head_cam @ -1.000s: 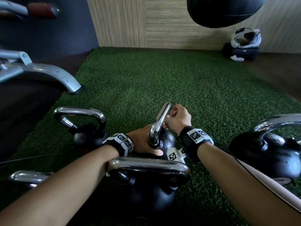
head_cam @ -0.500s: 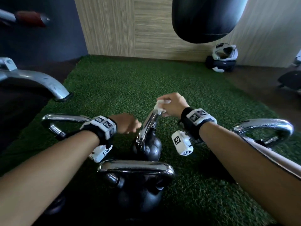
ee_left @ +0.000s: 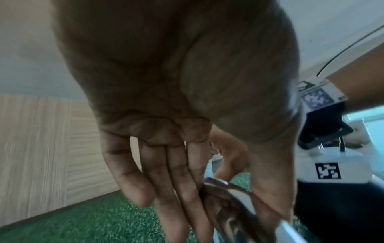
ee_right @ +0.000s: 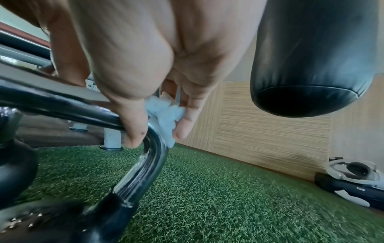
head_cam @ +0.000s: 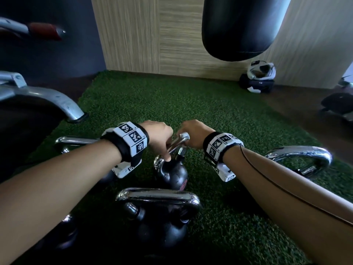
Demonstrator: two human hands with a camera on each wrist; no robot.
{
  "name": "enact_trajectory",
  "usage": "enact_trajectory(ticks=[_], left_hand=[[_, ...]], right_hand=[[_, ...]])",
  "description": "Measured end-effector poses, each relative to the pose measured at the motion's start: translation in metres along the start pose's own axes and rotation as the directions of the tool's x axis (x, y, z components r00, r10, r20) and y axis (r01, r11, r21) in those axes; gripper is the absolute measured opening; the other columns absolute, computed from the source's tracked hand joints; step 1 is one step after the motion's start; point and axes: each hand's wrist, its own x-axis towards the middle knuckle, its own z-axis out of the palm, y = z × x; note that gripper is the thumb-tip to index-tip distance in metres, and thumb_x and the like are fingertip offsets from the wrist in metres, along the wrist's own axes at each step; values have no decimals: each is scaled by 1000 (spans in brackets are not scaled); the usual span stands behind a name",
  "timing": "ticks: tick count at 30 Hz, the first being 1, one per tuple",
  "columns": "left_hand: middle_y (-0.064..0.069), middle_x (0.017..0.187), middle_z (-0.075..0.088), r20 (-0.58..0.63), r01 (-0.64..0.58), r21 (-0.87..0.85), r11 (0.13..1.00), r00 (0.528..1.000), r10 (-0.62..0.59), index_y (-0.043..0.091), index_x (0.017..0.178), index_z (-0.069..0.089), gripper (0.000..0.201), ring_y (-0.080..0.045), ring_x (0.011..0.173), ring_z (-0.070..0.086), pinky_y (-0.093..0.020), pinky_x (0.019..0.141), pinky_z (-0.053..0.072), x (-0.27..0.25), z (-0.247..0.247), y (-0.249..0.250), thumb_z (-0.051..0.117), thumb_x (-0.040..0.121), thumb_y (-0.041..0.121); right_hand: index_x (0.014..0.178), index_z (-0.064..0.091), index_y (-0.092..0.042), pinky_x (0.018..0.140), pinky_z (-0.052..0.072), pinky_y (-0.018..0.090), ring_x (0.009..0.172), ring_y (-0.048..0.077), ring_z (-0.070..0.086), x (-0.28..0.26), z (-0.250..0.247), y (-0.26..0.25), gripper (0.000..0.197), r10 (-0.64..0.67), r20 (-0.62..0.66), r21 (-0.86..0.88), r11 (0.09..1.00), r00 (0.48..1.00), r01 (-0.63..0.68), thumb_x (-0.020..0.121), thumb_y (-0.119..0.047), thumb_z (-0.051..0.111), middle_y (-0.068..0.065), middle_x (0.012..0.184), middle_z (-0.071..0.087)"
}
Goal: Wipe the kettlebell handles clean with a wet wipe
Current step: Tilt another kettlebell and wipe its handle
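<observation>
Because the kettlebells stand clustered on the green artificial turf (head_cam: 191,104), the person can reach each chrome handle without shifting, and the black punching bag (head_cam: 242,25) hanging overhead stays well clear of the work. A grey machine leg (head_cam: 57,100) rests on the turf's left edge, and a white-and-black headset (head_cam: 259,77) sits by the far wall, both well apart from the hands. Four kettlebells show in the head view: the nearest kettlebell (head_cam: 160,217) in the foreground, a right kettlebell (head_cam: 305,157) and a left kettlebell (head_cam: 76,140) partly hidden by the arms, and the small middle kettlebell (head_cam: 172,173), which is the one in hand. Its chrome handle (head_cam: 177,145) stands upright between the two hands. The left hand (head_cam: 160,138) pinches the near side of the handle between thumb and nearly straight fingers (ee_left: 176,180), probably to steady the light bell so it does not tip or turn under the rubbing. The right hand (head_cam: 193,134) is closed on the far upper corner of the handle, its thumb and fingertips bunching the white wet wipe (ee_right: 164,115) against the bend, where the wipe must wrap round the curve to reach all sides. Judging by this, the wiping of this handle is underway, with the far upright below the bend probably next.
</observation>
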Motion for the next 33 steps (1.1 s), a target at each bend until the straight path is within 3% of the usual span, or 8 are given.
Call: enact_trajectory(ticks=[3, 6, 12, 16, 21, 24, 27, 33], left_hand=[[4, 100, 72, -52, -32, 80, 996, 998, 36, 27, 104, 69, 45, -23, 93, 68, -33, 74, 51, -2, 4, -11, 78, 75, 60], [4, 118, 72, -178, -61, 85, 994, 981, 76, 43, 132, 64, 54, -23, 105, 68, -32, 81, 46, -9, 12, -27, 77, 81, 56], [4, 108, 77, -281, -19, -140, 990, 960, -22, 48, 130, 65, 52, -12, 75, 55, -25, 67, 38, -17, 29, -45, 79, 80, 56], [-2, 106, 77, -307, -3, -208, 978, 950, -63, 43, 135, 62, 50, -18, 82, 66, -25, 70, 43, -24, 38, -36, 76, 87, 50], [-4, 108, 76, -323, 58, -328, 943, 931, -170, 42, 141, 56, 42, -11, 61, 55, -24, 54, 44, -56, 58, -33, 57, 101, 29], [4, 108, 78, -245, 97, -597, 796, 923, -297, 37, 126, 70, 40, -16, 82, 73, -35, 77, 60, -81, 85, -45, 52, 98, 14], [14, 105, 77, -69, 181, -727, 662, 940, -333, 35, 115, 74, 44, -9, 99, 71, -28, 98, 53, -108, 107, -48, 49, 96, 4], [2, 90, 73, 188, 269, -865, 423, 957, -223, 20, 105, 72, 39, -11, 72, 63, -25, 64, 49, -148, 160, -37, 62, 86, -12]], right_hand=[[94, 76, -27, 64, 44, 18, 82, 11, 61, -14, -1, 6, 11, 41, -16, 59, 997, 999, -40, 85, -21, 79, -7, 86, 67], [112, 75, -16, 80, 53, 22, 95, 16, 67, -29, 7, 6, 28, 112, -59, 90, 990, 992, -107, 86, -22, 80, 3, 109, 73], [123, 69, -12, 85, 47, 25, 111, 22, 65, -36, 14, -1, 45, 174, -58, 127, 978, 983, -166, 84, -28, 84, 6, 122, 68], [124, 69, -14, 93, 50, 29, 112, 21, 64, -42, 14, -5, 46, 166, -62, 125, 980, 984, -158, 83, -30, 84, 6, 124, 67], [114, 77, -16, 86, 55, 26, 106, 20, 68, -73, -8, -13, 27, 170, -45, 172, 972, 984, -160, 88, -15, 71, 5, 116, 74], [114, 78, -21, 58, 48, 14, 81, 12, 67, -107, -24, -22, 28, 190, -3, 351, 920, 982, -177, 88, -21, 71, -2, 108, 75], [117, 76, -29, 66, 56, 24, 86, 12, 72, -141, -31, -38, 37, 153, 105, 498, 847, 983, -185, 80, -24, 79, -7, 107, 71], [116, 78, -25, 84, 63, 42, 76, 14, 76, -173, -29, -68, 34, 160, 15, 696, 707, 987, -125, 84, -19, 69, -8, 103, 76]])
